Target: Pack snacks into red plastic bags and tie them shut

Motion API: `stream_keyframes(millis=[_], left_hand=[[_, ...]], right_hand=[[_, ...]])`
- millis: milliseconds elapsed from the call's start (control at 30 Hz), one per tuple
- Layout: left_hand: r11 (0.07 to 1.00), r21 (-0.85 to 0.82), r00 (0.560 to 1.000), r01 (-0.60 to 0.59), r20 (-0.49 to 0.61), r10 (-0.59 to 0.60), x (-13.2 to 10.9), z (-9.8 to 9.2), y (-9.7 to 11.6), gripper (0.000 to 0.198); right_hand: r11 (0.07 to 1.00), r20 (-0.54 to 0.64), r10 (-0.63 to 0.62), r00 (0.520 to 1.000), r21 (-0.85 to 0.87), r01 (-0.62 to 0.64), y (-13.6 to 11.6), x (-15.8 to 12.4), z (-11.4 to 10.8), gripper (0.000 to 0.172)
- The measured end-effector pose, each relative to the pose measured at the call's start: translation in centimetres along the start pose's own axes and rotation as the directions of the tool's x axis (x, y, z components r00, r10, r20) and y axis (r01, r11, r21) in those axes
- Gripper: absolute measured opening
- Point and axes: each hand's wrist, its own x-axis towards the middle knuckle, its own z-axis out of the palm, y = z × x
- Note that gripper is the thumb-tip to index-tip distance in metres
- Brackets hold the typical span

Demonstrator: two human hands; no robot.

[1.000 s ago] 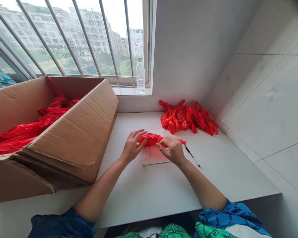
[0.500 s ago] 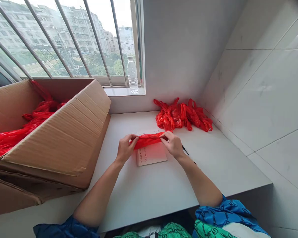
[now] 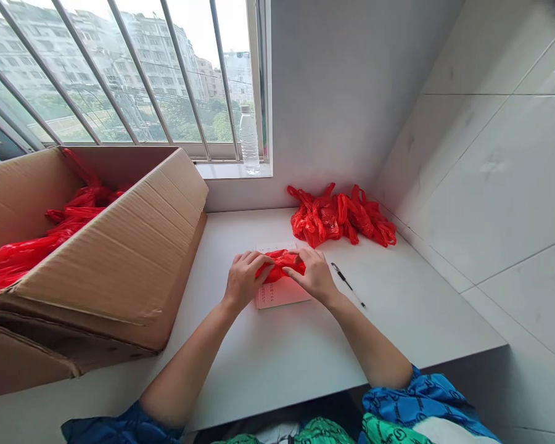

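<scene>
My left hand [image 3: 246, 280] and my right hand [image 3: 312, 276] press together on a bunched red plastic bag [image 3: 280, 265], gripping it from both sides. Its ends are tucked under my fingers. The bag rests on a white sheet of paper or notepad [image 3: 281, 292] with small printed lines, and the bag and my hands cover its upper part. A black pen [image 3: 347, 284] lies on the white counter [image 3: 268, 364] to the right of my right hand, not touching it.
A heap of knotted red bags [image 3: 337, 217] lies against the back wall. To the left stands an open cardboard box [image 3: 106, 271] holding loose red bags [image 3: 41, 259]. A plastic water bottle [image 3: 249, 140] stands on the barred window's sill. Tiled wall bounds the right side.
The bag, stretched in a long strip between my hands before, is now folded into a short bundle. My hands have moved closer together, and the pen shows fully.
</scene>
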Motion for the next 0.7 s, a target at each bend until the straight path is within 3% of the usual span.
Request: stream_keyframes(millis=[100,167,233,267,333,433,500,567,633,700], left_hand=[[0.987,-0.103,0.979,0.123,-0.148,-0.138,0.0,-0.6,-1.5,0.022],[0.939,-0.232,0.919,0.255,-0.242,-0.310,-0.1,-1.5,-2.7,0.023],[0.877,-0.328,0.862,0.351,-0.253,-0.439,-0.3,-2.5,-3.4,0.026],[0.861,-0.352,0.858,0.366,-0.232,-0.459,-0.3,-3.0,-3.3,0.029],[0.878,-0.352,0.902,0.323,-0.167,-0.399,-0.2,-3.6,-2.4,0.042],[0.959,-0.234,0.979,0.157,-0.092,-0.183,0.5,-3.9,0.3,0.063],[0.983,-0.161,0.991,0.087,-0.086,-0.101,1.2,-3.9,1.6,0.049],[0.965,-0.237,0.982,0.112,-0.124,-0.145,1.6,-4.2,1.9,0.027],[0.878,-0.446,0.955,0.172,-0.145,-0.260,1.5,-4.8,1.3,0.027],[0.751,-0.630,0.937,0.198,-0.104,-0.334,0.9,-5.8,0.4,0.027]], right_hand=[[0.989,-0.062,0.101,0.993,0.111,-0.094,0.9,0.3,-0.5,0.013],[0.951,-0.155,0.235,0.960,0.242,-0.193,1.9,0.6,-1.4,0.014],[0.911,-0.188,0.312,0.931,0.337,-0.237,2.7,0.8,-2.3,0.015],[0.902,-0.176,0.319,0.931,0.358,-0.242,2.7,0.8,-2.6,0.017],[0.896,-0.132,0.306,0.943,0.374,-0.238,2.2,0.7,-2.8,0.024],[0.886,-0.126,0.311,0.942,0.398,-0.239,0.8,0.4,-2.3,0.036],[0.872,-0.142,0.326,0.935,0.427,-0.239,0.5,0.3,-2.2,0.034],[0.843,-0.171,0.352,0.920,0.484,-0.232,1.3,0.5,-2.5,0.033],[0.785,-0.164,0.393,0.905,0.573,-0.237,2.9,0.7,-3.6,0.033],[0.722,-0.069,0.411,0.909,0.633,-0.278,4.3,0.9,-5.1,0.029]])
